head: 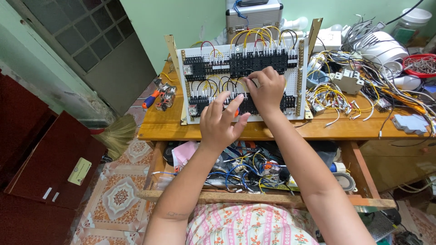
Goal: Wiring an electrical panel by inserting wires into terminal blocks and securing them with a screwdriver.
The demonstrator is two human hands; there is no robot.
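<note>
Both bare forearms reach forward; the left hand [221, 119] spreads its fingers, palm down, while the right hand [266, 88] curls, fingertips pinched together

The wooden worktop [272, 130] carries a white wiring board [243, 86] (propped upright), loose wires [331, 97] and a screwdriver [151, 99].

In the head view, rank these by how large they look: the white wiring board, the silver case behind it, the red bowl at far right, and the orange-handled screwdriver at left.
1. White wiring board, under both hands, left hand and right hand.
2. Silver case, partly hidden and farther back.
3. Red bowl, cut off by the frame edge.
4. Orange-handled screwdriver.
</note>
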